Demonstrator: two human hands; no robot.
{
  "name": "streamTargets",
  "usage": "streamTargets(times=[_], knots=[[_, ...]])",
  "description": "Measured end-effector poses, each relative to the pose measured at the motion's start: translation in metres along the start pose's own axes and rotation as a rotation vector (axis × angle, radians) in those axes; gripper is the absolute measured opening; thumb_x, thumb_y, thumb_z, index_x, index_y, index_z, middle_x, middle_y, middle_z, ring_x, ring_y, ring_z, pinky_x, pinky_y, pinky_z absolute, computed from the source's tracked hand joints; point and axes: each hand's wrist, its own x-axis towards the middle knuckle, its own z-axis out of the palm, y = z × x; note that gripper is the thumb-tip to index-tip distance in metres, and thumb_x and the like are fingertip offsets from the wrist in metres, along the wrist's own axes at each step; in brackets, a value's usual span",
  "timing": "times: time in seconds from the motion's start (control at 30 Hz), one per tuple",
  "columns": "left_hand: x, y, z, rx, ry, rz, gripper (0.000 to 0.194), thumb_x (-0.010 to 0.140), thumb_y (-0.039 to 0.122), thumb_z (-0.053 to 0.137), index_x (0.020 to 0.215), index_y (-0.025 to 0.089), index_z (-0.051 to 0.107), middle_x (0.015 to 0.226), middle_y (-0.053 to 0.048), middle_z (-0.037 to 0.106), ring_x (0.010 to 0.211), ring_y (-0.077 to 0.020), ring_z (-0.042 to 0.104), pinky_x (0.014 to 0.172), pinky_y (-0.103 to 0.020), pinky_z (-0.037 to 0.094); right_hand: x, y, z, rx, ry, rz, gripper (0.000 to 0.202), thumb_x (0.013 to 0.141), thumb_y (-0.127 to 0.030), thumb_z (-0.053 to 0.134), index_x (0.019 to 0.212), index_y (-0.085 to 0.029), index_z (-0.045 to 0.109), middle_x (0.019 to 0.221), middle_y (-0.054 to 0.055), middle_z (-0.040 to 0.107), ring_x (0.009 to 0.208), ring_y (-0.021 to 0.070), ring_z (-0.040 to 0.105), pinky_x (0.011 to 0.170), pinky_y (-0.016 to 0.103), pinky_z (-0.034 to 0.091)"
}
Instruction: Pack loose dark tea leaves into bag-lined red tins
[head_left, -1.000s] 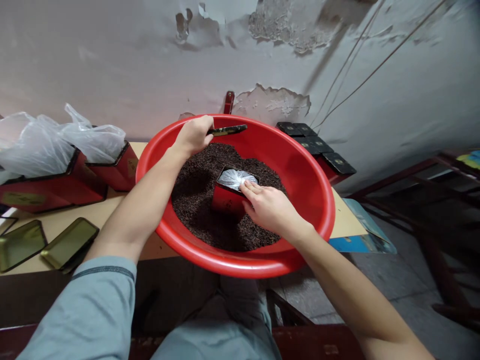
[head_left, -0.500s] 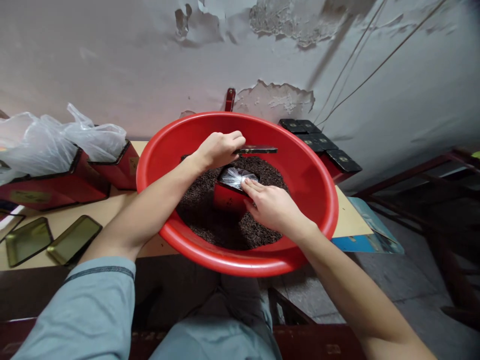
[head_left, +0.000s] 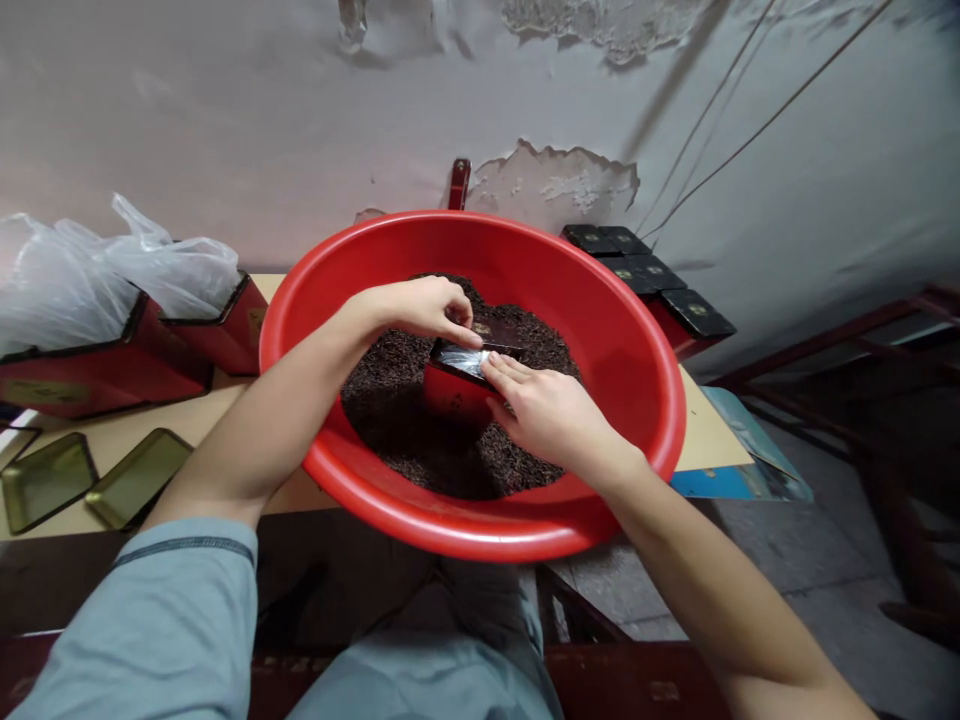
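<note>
A red tin (head_left: 459, 393) with a black rim stands on dark, loose tea leaves (head_left: 390, 375) inside a large red basin (head_left: 480, 538). A clear plastic bag (head_left: 463, 360) shows in the tin's mouth. My left hand (head_left: 439, 308) is closed on a black tin lid (head_left: 501, 333), which is tilted low over the far part of the opening. My right hand (head_left: 544, 405) holds the bag's gathered top down with its fingertips at the tin's right side. Its thumb is lower, beside the tin wall.
Red tins (head_left: 112, 365) with plastic bags (head_left: 176, 275) bulging from them stand at left. Two gold-coloured lids (head_left: 139, 478) lie inside-up on the table (head_left: 712, 435) before them. Several black-lidded tins (head_left: 694, 312) stand behind the basin at right, near the peeling wall (head_left: 300, 130).
My left hand has lowered the lid toward the tin and tilted it so its top face shows. My right hand stays on the bag. The view has shifted slightly.
</note>
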Motion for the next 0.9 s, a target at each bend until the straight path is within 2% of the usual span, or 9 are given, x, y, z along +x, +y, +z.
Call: streamTargets(times=[0.1,0.2,0.27,0.37,0.53,0.6,0.7,0.8,0.9], knots=[[0.013,0.0,0.014,-0.013,0.016,0.024,0.041,0.087,0.059,0.068,0.09,0.019,0.073,0.117,-0.007,0.073,0.112,-0.0243,0.064,0.092,-0.029,0.044,-0.001,0.002,0.002,-0.01,0.014,-0.022,0.049,0.104,-0.021,0.047,0.148,-0.003,0.061,0.15,0.02,0.06,0.137,0.0282,0.064,0.11,0.041,0.058],[0.018,-0.002,0.022,-0.034,-0.049,-0.015,0.041,0.083,0.058,0.071,0.096,0.02,0.068,0.102,-0.005,0.073,0.095,-0.0221,0.064,0.078,-0.029,0.044,-0.002,0.003,0.002,-0.012,0.037,-0.042,0.047,0.104,-0.02,0.047,0.146,-0.004,0.063,0.15,0.019,0.06,0.136,0.0277,0.065,0.109,0.04,0.058],[0.016,-0.005,0.021,-0.03,-0.034,-0.021,0.041,0.078,0.052,0.075,0.101,0.02,0.066,0.101,-0.004,0.073,0.091,-0.0213,0.063,0.076,-0.028,0.042,-0.003,0.002,0.003,-0.006,0.061,-0.048,0.045,0.106,-0.02,0.045,0.143,-0.005,0.065,0.147,0.018,0.063,0.133,0.0277,0.067,0.108,0.041,0.059],[0.009,-0.008,0.016,-0.06,-0.002,-0.002,0.055,0.07,0.044,0.079,0.117,0.02,0.063,0.121,-0.005,0.071,0.101,-0.0222,0.063,0.081,-0.027,0.044,-0.003,0.001,0.004,0.001,0.095,-0.041,0.04,0.107,-0.02,0.045,0.133,-0.008,0.072,0.134,0.016,0.074,0.122,0.0278,0.074,0.106,0.043,0.058],[0.006,-0.002,0.016,-0.095,-0.139,0.053,0.069,0.069,0.04,0.076,0.133,0.021,0.055,0.132,-0.006,0.068,0.106,-0.0233,0.063,0.086,-0.028,0.046,-0.007,0.018,0.004,0.168,0.107,-0.032,0.027,0.104,-0.023,0.056,0.111,-0.018,0.081,0.11,0.009,0.083,0.106,0.0271,0.078,0.108,0.045,0.055],[0.008,0.002,0.017,-0.079,-0.169,0.068,0.07,0.07,0.04,0.078,0.133,0.021,0.054,0.132,-0.007,0.068,0.107,-0.024,0.062,0.086,-0.028,0.047,-0.012,0.032,0.001,0.348,0.12,-0.013,0.023,0.102,-0.028,0.061,0.104,-0.022,0.083,0.102,0.005,0.084,0.101,0.0248,0.08,0.099,0.038,0.059],[0.011,0.007,0.02,-0.03,-0.186,0.13,0.069,0.067,0.043,0.084,0.127,0.023,0.058,0.139,-0.009,0.064,0.118,-0.0269,0.058,0.097,-0.029,0.047,-0.016,0.051,-0.002,0.471,0.224,0.153,0.026,0.101,-0.04,0.063,0.093,-0.023,0.081,0.09,0.005,0.082,0.092,0.0242,0.08,0.084,0.034,0.062],[0.011,0.016,0.026,0.039,-0.19,0.148,0.078,0.064,0.043,0.087,0.134,0.025,0.057,0.148,-0.01,0.059,0.13,-0.0308,0.052,0.108,-0.034,0.044,-0.011,0.055,0.006,0.4,0.354,0.265,0.041,0.099,-0.054,0.062,0.114,-0.019,0.075,0.112,0.014,0.078,0.107,0.0287,0.075,0.095,0.042,0.061],[0.008,0.028,0.034,0.108,-0.172,0.05,0.114,0.062,0.044,0.087,0.16,0.023,0.035,0.164,-0.014,0.044,0.144,-0.0367,0.041,0.12,-0.046,0.037,-0.002,0.047,0.025,0.356,0.251,0.18,0.091,0.092,-0.071,0.063,0.154,-0.006,0.049,0.154,0.029,0.053,0.146,0.0404,0.052,0.117,0.056,0.048]])
